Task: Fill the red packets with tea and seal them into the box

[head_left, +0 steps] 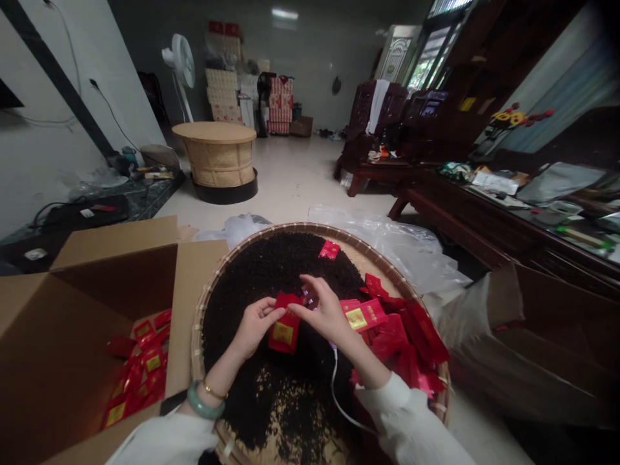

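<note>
My left hand (258,325) pinches a red packet (283,334) with a gold label between thumb and fingers, over the dark loose tea leaves (237,290). At the packet's top edge is my right hand (322,307), its thumb touching the packet and its index finger raised and curved. Within the right hand's grasp sits a small purple-and-white device (307,296), mostly hidden by the hand; a white cord (334,381) runs from it. Both hands are above a round woven bamboo tray (197,329). A pile of red packets (390,336) lies on the tray's right side.
Left of the tray, an open cardboard box (201,278) holds several red packets (145,361). One more packet (329,250) lies on the leaves at the far side. Clear plastic sheeting (387,239), a wooden table (465,226) and another carton (542,329) are to the right.
</note>
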### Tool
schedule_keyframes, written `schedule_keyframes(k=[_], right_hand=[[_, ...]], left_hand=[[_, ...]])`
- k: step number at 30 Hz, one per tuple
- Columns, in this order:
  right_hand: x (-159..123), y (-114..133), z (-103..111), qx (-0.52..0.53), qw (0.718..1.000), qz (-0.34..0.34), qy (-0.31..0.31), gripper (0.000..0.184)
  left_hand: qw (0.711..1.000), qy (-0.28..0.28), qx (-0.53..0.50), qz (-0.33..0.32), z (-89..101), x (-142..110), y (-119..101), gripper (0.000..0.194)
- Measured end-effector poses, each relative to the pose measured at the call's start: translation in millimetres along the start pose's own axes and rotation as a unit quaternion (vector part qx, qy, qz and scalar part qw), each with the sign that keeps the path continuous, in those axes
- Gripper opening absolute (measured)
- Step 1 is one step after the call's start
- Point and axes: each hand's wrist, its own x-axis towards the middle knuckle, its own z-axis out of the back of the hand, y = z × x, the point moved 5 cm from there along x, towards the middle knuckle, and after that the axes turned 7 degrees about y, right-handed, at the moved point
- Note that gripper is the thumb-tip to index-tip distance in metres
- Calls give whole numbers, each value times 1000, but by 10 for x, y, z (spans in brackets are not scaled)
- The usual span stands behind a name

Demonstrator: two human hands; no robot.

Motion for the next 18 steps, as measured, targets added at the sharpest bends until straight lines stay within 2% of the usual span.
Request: schedule_keyframes(k=[3, 5, 8, 12, 18], right_hand=[[-26, -164, -101, 72, 994, -77, 30, 28], [-35, -220, -138, 118, 987, -102, 31, 26], [-41, -243, -162, 154, 983, -98, 2, 28], [-89, -284, -203, 195, 974, -98, -55, 41], [-140, -342, -277, 192, 972, -129, -31, 21]], left_hand=[[1000, 10, -11, -3, -41, -15, 1, 39], [1000, 19, -17, -5, -68, -18, -1, 39], [1000, 26, -13, -3, -89, -8, -2, 43], [999, 11, 32, 13, -63, 11, 19, 48], [997, -14, 71, 8, -22, 18, 47, 41]])
